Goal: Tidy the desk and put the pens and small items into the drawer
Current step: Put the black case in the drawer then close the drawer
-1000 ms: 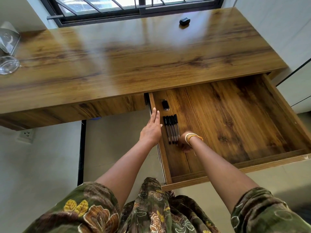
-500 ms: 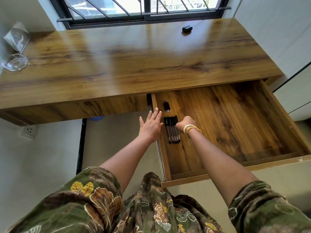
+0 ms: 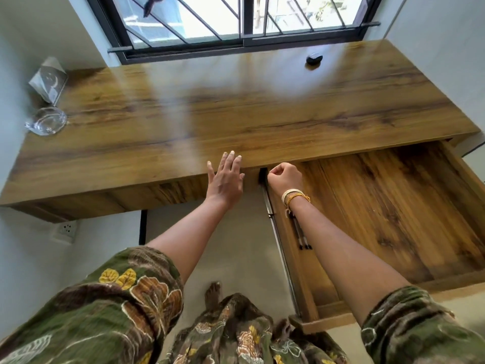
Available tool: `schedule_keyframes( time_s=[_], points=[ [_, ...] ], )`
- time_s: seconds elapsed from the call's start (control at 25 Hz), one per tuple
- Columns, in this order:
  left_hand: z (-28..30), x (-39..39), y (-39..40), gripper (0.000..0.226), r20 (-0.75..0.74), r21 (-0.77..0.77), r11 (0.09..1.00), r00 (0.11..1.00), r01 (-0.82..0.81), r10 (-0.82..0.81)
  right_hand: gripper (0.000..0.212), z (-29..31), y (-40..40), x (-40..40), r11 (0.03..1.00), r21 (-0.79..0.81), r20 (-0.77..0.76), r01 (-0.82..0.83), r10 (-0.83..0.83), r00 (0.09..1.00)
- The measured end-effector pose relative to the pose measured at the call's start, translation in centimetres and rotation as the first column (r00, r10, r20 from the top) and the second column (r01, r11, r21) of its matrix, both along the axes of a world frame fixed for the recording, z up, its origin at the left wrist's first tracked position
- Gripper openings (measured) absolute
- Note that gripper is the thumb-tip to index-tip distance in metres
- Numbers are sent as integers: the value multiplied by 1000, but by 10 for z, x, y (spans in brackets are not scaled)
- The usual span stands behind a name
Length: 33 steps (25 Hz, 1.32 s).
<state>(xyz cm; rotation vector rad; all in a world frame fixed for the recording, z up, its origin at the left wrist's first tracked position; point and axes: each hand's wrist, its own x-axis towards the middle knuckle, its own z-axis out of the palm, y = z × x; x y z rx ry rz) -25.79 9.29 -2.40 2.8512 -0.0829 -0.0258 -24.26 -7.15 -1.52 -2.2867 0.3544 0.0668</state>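
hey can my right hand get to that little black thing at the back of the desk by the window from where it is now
Probably yes. The right hand is a loose fist over the drawer's back left corner, and the small black item lies near the window with only bare desk top between. It looks a long forward stretch, though.

Warm brown wood grain with dark streaks across the desk (image 3: 236,122) and the drawer (image 3: 393,206). Green sleeves (image 3: 105,311) printed with yellow and brown leaves. Black pens (image 3: 301,239); cream and orange wristbands (image 3: 294,197).
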Motion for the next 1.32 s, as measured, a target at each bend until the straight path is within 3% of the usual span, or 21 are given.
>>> schedule_keyframes(
  time_s=[0.24,0.52,0.96,1.16,1.32],
  points=[
    [8,61,94,55,-1,34,999,1000,11,-11,6,6,87,53,999,-29,89,21,-18,996],
    [18,125,122,57,-7,6,1000,1000,3,-3,9,7,113,123,993,-118,102,18,-6,995],
    [8,305,61,79,-239,-55,998,971,16,-29,37,-1,37,325,919,-377,145,112,-61,988],
    [10,369,15,72,-185,-95,995,982,24,-41,32,-5,-10,405,905,-391,171,167,-107,979],
    [-10,379,9,68,-72,14,998,995,64,-63,39,-6,-41,461,824,-494,233,276,-181,956]
  ],
)
